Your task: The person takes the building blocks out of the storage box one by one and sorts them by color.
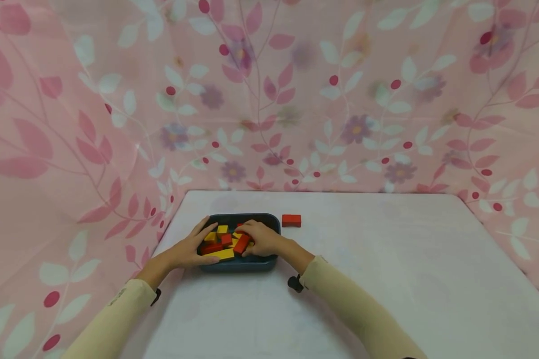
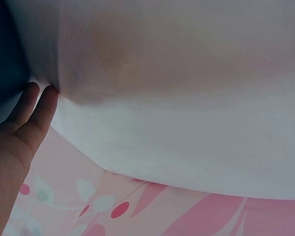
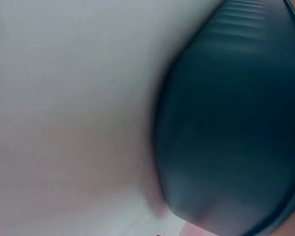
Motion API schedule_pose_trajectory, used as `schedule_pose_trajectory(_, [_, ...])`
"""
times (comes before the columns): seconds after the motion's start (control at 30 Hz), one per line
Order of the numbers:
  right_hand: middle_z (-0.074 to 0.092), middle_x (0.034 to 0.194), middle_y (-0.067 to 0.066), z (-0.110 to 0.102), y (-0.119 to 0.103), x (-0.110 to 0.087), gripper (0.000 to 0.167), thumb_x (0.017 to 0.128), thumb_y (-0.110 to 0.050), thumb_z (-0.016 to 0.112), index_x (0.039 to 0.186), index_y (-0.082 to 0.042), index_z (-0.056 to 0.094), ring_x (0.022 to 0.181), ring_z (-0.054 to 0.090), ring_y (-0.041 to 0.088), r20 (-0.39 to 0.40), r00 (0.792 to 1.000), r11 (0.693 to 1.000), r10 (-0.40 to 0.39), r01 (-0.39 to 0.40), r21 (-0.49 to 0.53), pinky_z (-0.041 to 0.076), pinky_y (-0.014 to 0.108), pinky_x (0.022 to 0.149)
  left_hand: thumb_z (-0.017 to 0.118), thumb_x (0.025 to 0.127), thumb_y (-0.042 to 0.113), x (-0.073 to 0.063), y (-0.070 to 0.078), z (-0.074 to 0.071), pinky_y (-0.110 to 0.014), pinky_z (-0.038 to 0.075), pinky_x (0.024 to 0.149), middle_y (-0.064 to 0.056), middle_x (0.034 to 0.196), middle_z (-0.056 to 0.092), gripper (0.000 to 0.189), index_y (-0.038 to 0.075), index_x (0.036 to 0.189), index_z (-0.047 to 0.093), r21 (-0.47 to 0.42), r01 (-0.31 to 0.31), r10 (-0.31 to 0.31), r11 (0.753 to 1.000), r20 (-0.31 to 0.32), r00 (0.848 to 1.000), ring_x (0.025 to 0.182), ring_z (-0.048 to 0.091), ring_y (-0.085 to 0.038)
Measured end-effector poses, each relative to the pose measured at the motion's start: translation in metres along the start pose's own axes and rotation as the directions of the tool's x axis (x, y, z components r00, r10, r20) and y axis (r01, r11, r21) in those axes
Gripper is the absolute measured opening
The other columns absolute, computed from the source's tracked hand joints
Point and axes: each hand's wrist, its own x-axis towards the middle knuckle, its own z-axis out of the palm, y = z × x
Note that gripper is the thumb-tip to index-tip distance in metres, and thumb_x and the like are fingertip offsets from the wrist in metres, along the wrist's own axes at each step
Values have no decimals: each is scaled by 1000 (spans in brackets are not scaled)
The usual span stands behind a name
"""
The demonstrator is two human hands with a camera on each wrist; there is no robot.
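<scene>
A dark blue tray (image 1: 238, 268) holds several red and yellow blocks. My left hand (image 1: 190, 251) lies at the tray's left end with fingers spread, its thumb beside a long yellow block (image 1: 222, 255). The left wrist view shows two straight fingers (image 2: 43, 108) against the outside of the dark tray. Reaching in over the right side, my right hand (image 1: 264, 239) curls its fingers and thumb about a red block (image 1: 241, 244), which is tilted among the others. In the right wrist view the tray's outer wall (image 3: 226, 113) fills the right half, and the right hand's fingers are out of sight.
Another red block (image 1: 291, 220) lies on the white table (image 1: 377, 269), just right of the tray's far corner. Pink floral cloth (image 1: 296, 99) hangs behind the table and along its left side.
</scene>
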Motion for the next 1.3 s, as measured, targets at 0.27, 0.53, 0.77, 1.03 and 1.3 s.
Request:
schedule_pose_trajectory(0.27, [48, 138, 4, 1, -7, 9, 50, 89, -30, 75, 136, -26, 60, 120, 48, 22, -1, 998, 991, 57, -57, -122, 49, 36, 101, 73, 81, 57, 2, 2, -7, -74, 34, 103, -8, 167, -5, 100, 26, 159, 18, 15, -10, 11, 1000, -14, 1000, 143, 28, -50])
schedule_pose_trajectory(0.53, [57, 122, 1, 8, -7, 15, 40, 88, -29, 76, 125, -21, 64, 106, 55, 15, 12, 997, 981, 77, -74, -179, 52, 33, 98, 72, 80, 59, 3, 0, -4, -73, 33, 105, -9, 168, -4, 101, 25, 159, 20, -20, -13, 12, 1000, -19, 1000, 144, 26, -49])
schedule_pose_trajectory(0.77, [60, 113, -1, 19, -9, 5, 39, 86, -32, 77, 120, -20, 64, 97, 57, 12, 4, 996, 974, 92, -89, -208, 54, 32, 92, 73, 81, 57, -1, 0, 5, -72, 34, 105, -8, 168, -3, 99, 26, 159, 21, -15, -9, 9, 1000, -4, 1000, 143, 29, -48])
schedule_pose_trajectory(1.03, [61, 114, 0, 29, -12, -2, 39, 86, -34, 77, 120, -20, 63, 93, 56, 12, -47, 996, 979, 69, -77, -188, 54, 32, 93, 72, 80, 60, -9, -3, 15, -73, 34, 105, -7, 168, -4, 100, 27, 159, 20, -25, 9, -9, 1000, 27, 1000, 145, 27, -48])
schedule_pose_trajectory(1.3, [57, 115, 2, 11, -11, 3, 39, 87, -30, 77, 121, -20, 62, 95, 55, 12, -103, 994, 997, 19, -26, -66, 53, 27, 92, 73, 82, 53, -3, 0, 2, -74, 33, 104, -9, 167, -2, 97, 24, 159, 21, -9, -13, 12, 1000, -31, 999, 144, 27, -50])
